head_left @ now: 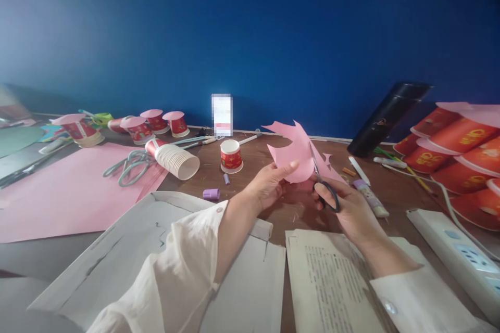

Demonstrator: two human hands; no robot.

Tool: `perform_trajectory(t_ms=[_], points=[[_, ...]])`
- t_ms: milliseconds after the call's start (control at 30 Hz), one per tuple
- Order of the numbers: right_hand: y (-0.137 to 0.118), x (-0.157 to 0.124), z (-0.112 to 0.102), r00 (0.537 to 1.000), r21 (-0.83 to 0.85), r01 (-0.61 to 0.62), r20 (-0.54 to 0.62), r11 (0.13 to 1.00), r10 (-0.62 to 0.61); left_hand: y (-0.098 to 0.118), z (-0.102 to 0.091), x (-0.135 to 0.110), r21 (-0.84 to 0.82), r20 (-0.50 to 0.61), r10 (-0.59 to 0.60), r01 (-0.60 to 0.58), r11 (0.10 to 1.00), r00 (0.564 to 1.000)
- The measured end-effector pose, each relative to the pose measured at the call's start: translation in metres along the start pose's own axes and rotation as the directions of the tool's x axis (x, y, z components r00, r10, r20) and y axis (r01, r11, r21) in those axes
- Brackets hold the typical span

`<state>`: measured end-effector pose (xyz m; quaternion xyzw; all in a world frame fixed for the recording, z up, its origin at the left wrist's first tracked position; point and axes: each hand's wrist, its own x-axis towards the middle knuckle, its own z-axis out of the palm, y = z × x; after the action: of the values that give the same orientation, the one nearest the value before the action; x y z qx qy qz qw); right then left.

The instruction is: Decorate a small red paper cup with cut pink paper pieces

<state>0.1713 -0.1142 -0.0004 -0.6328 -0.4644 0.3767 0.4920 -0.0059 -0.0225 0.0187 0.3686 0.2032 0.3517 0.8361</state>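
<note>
A piece of pink paper with jagged, curved cut edges is pinched in my left hand, the thumb lying on top. My right hand grips black-handled scissors, fingers in the loops. The blades point up and away, against the paper's right part, where a partly cut strip hangs. Both hands are above the brown table. Left of them a red patterned paper cup stands upright. A purple cap lies nearer to me.
Left are a stack of paper cups on its side, a grey cord, pink sheets and cups with pink tops. Right are a glue bottle, a black flask, stacked red cups and a power strip. Printed papers lie in front.
</note>
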Motion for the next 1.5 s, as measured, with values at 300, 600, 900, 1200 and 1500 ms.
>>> perform_trajectory(t_ms=[300, 600, 900, 1200, 1500], points=[[-0.009, -0.003, 0.005, 0.996, -0.074, -0.051, 0.065, 0.996, 0.056, -0.008, 0.009, 0.000, 0.089, -0.368, 0.004, 0.031, 0.996, 0.930], [-0.009, -0.002, 0.000, 0.987, -0.049, -0.067, 0.141, 0.997, 0.073, -0.006, 0.005, 0.002, 0.122, -0.423, 0.093, -0.045, 0.992, 0.901], [-0.008, -0.001, 0.001, 0.988, -0.060, -0.057, 0.139, 0.997, 0.065, -0.005, 0.008, 0.000, 0.097, -0.399, 0.093, -0.058, 0.994, 0.912], [-0.019, -0.005, 0.007, 0.984, -0.091, -0.035, 0.169, 0.995, 0.051, 0.007, -0.009, 0.007, 0.270, -0.422, 0.233, -0.124, 0.955, 0.876], [-0.023, -0.009, 0.009, 0.972, -0.054, -0.050, 0.228, 0.997, 0.061, 0.010, -0.009, 0.007, 0.252, -0.414, 0.240, -0.143, 0.957, 0.878]])
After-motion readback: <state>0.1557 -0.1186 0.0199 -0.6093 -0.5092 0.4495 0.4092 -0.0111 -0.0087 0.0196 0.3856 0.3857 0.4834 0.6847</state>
